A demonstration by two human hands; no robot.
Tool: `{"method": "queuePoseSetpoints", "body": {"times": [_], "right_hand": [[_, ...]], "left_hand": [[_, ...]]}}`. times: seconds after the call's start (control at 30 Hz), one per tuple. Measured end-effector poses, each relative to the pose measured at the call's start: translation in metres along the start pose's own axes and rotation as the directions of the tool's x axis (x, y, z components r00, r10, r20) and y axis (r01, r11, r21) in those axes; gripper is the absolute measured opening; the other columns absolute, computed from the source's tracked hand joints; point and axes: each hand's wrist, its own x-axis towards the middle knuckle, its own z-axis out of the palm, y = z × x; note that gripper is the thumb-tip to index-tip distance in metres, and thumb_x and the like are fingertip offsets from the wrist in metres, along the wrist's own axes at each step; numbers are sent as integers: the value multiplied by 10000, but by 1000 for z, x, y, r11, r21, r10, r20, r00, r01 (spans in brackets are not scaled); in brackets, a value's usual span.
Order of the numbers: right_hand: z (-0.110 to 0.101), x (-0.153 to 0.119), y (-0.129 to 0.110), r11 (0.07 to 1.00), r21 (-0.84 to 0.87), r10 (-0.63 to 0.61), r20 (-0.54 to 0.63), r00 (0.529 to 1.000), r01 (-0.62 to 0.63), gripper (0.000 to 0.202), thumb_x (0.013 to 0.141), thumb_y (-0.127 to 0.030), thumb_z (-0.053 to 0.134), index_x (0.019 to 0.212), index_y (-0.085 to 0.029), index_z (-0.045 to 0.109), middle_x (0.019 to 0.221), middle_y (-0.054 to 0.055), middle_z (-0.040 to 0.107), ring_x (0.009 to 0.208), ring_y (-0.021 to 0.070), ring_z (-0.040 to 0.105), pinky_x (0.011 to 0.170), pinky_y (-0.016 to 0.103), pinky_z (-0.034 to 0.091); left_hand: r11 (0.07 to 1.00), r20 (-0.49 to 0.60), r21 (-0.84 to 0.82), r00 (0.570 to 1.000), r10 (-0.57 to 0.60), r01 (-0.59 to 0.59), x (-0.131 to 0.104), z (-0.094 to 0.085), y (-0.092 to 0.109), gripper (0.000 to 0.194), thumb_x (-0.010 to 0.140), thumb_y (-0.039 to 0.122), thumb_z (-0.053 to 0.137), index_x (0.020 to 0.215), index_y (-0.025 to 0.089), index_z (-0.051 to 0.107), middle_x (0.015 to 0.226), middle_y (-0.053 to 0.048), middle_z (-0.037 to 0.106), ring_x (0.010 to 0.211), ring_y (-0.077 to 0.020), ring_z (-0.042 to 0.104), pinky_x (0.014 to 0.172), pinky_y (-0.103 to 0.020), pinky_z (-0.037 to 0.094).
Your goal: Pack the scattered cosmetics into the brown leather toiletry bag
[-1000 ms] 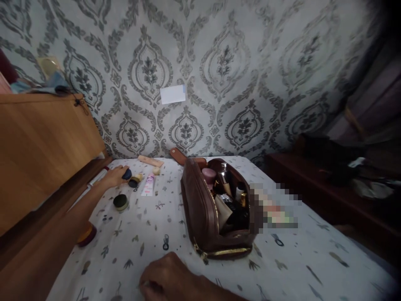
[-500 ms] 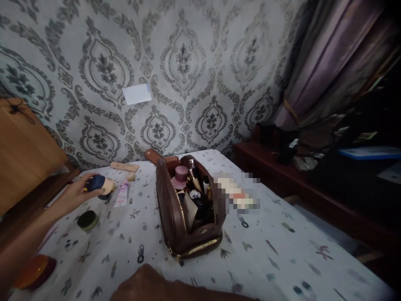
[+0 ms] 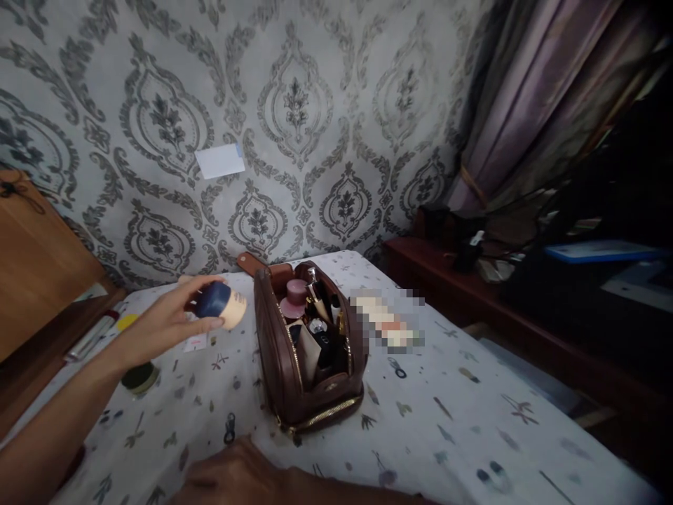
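Note:
My left hand [image 3: 176, 319] holds a small jar [image 3: 234, 307] with a dark blue lid and a cream body, raised to the left of a brown bag [image 3: 276, 358]. The bag stands unzipped, with a pink round container [image 3: 297, 292], bottles and a dark compact inside. My right hand [image 3: 231, 473] rests at the bottom edge in front of the bag, its fingers curled, and what it holds, if anything, is hidden. A dark green jar [image 3: 141, 377] sits below my left forearm. Part of a tube [image 3: 195, 342] shows under my left hand.
The patterned white cloth [image 3: 446, 421] covers the table. A blurred-out item [image 3: 389, 321] lies right of the bag. Something yellow and round [image 3: 127, 322] is at the left, beside a silvery object [image 3: 94, 337]. A wooden board [image 3: 42, 259] stands far left, and a dark red ledge [image 3: 431, 280] runs along the right.
My left hand has moved right, towards the bag, with the blue-lidded jar in it. The yellow round thing now shows behind the forearm. The view has shifted slightly.

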Motion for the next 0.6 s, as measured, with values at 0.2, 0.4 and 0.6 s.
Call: {"method": "queuePoseSetpoints", "body": {"times": [0.2,0.4,0.6], "right_hand": [[-92,20,-26,981,-30,162,-417,895,-191,280,964,-276,408,1172,-184,570,1049,78,617,946,183,615,793,309,524],[-162,30,-24,816,-112,524,-273,807,-567,415,917,-419,573,1248,-173,525,1108,104,525,880,222,587,711,369,512],[-179,41,-20,790,-306,513,-143,846,-531,525,816,-492,696,1197,-161,553,992,84,595,896,254,604,745,365,476]], "left_hand": [[989,-4,101,994,110,-109,-31,14,5,569,781,478,690,1308,312,557,1384,-44,584,1233,-295,572,972,-391,528],[958,-22,247,987,158,-148,-51,23,19,612,784,364,683,1357,303,477,1304,-61,619,1130,-292,624,882,-384,556],[879,-119,420,947,298,-224,-56,33,33,817,751,256,668,1465,294,273,1452,-102,502,1239,-308,565,962,-427,517]]}}
